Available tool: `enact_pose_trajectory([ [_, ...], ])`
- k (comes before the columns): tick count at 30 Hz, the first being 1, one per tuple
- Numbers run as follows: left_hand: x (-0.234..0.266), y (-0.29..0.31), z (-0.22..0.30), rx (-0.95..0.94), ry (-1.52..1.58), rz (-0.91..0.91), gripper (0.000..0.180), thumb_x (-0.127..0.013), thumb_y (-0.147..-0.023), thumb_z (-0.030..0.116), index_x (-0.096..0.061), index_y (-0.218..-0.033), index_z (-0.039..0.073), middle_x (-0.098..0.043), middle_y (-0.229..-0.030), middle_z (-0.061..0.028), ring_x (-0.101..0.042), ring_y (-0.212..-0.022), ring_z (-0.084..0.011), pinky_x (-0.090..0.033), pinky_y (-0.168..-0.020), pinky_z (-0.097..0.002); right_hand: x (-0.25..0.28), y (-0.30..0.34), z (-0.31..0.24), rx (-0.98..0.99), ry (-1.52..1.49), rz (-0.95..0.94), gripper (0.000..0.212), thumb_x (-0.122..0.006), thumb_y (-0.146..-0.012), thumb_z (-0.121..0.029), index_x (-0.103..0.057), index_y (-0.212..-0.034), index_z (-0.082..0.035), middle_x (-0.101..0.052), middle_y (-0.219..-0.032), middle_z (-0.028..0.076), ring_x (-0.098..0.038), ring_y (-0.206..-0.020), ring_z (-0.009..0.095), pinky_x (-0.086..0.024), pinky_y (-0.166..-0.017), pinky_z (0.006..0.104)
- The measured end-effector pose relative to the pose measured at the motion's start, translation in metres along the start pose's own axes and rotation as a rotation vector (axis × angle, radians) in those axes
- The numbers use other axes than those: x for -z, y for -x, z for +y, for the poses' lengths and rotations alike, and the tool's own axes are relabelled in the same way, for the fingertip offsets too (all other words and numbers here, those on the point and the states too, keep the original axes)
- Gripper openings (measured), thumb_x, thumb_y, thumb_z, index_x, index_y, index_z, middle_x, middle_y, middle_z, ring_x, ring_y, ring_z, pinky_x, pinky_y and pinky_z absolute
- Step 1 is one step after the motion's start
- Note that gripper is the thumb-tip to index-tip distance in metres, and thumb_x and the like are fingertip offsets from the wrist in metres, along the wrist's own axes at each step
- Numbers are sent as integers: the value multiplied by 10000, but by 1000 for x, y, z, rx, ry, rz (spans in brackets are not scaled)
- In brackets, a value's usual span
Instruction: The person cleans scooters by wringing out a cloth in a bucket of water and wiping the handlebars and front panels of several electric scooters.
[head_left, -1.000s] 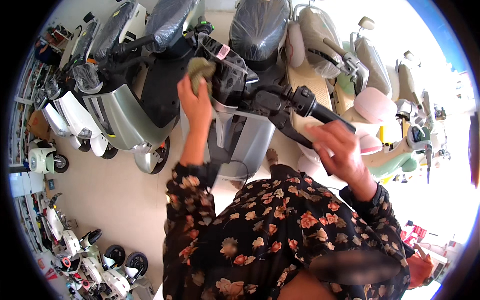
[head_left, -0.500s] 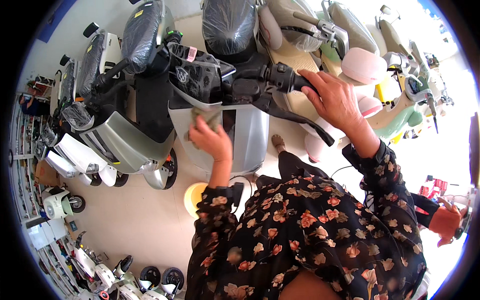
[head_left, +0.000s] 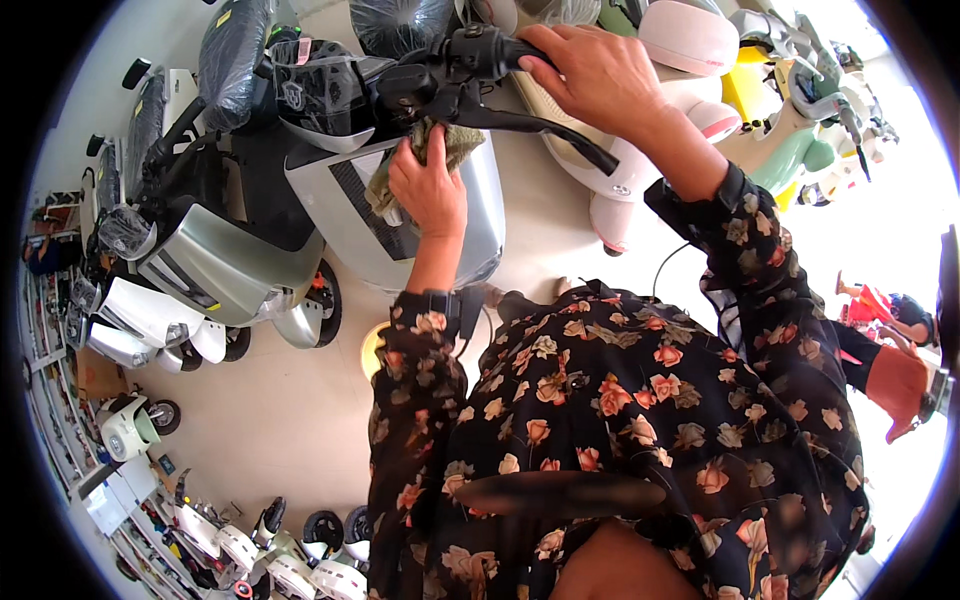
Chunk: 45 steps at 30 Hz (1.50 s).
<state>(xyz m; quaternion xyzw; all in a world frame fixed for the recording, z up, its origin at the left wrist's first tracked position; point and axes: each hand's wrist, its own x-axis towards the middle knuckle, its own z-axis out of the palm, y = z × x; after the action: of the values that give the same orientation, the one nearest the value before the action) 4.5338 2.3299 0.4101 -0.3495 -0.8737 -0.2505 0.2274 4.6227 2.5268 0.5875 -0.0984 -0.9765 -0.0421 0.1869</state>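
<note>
A silver-grey electric scooter [head_left: 335, 210] stands in front of me, its dash wrapped in clear plastic. My left hand [head_left: 430, 195] presses a crumpled olive-green cloth [head_left: 462, 146] against the upper front panel, just below the handlebar. Fingers rest on top of the cloth, which covers part of the panel's dark vertical strip [head_left: 368, 210]. My right hand [head_left: 600, 80] is wrapped round the black handlebar grip [head_left: 518, 52]. Below that hand the black brake lever [head_left: 560, 130] sticks out, untouched.
A greenish-silver scooter [head_left: 225, 262] stands close on the left, with white ones beyond it. Pink and mint scooters [head_left: 690, 38] crowd the right. A yellow bucket [head_left: 373, 350] is on the floor near my left forearm. People are visible at the far right and far left.
My left hand has moved the cloth up and right across the panel, over the dark strip. My right hand stays on the grip. The scooter sits further left and higher in view.
</note>
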Motion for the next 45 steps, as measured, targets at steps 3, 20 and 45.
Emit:
enact_pose_trajectory([
  [3,-7,17,18,-97,-31,-35,512,-660,-754,147,-557,-1238,276,-499,-1221,-93,-498,-1069,-318,-406,-819,-444,3,11,1,18,-42,13,291,-506,-942,-370,-590,-1113,-150,-639,-857,82,-634,-767,305,-494,-596,414],
  [20,59,99,-103,493,153,6,552,-611,-810,43,-460,-1341,57,-439,-1204,-217,-442,-1156,-391,-389,-967,-444,18,6,-7,59,-80,74,261,-537,-902,-331,-568,-918,-73,-643,-765,121,-651,-745,297,-512,-621,426],
  [45,11,132,-61,1146,1458,-708,508,-500,-989,284,-360,-1422,59,-463,-1388,-73,-494,-1218,-228,-417,-1019,-396,-6,19,19,-256,-575,619,330,-523,-877,-77,-557,-1205,-82,-560,-1054,129,-545,-982,302,-450,-874,373],
])
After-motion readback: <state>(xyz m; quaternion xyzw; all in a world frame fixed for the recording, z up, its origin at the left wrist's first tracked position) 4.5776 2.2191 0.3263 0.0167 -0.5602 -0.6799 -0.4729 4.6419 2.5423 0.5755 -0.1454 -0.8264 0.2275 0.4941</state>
